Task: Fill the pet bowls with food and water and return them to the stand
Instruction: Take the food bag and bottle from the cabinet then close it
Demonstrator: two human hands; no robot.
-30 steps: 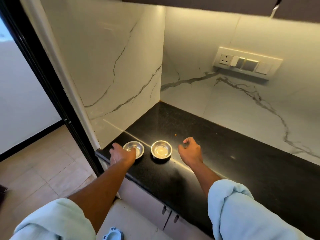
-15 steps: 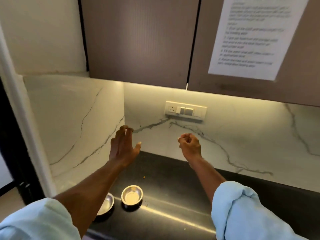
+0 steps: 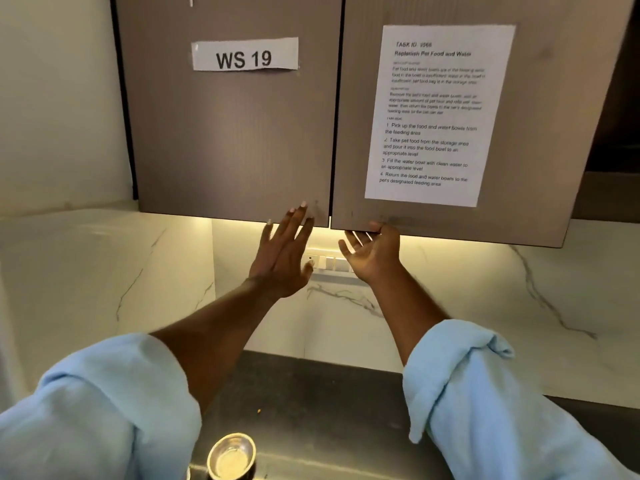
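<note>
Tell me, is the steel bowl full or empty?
No food: the steel bowl shows only bare shiny metal inside. Water, cannot tell.

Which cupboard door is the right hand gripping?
The right door, carrying the printed task sheet; the right hand hooks its bottom edge. The left door says WS 19.

A person's left hand (image 3: pixel 282 252), fingers straight, is raised at the lower corner of the left cabinet door (image 3: pixel 225 140), which carries a label (image 3: pixel 245 54) reading "WS 19". The right hand (image 3: pixel 372 252), palm toward the camera, appears to hook its fingertips under the right cabinet door (image 3: pixel 540 133), which bears a printed task sheet (image 3: pixel 440 116). Below, a steel bowl (image 3: pixel 231 455) sits on the black countertop (image 3: pixel 329 410).
</note>
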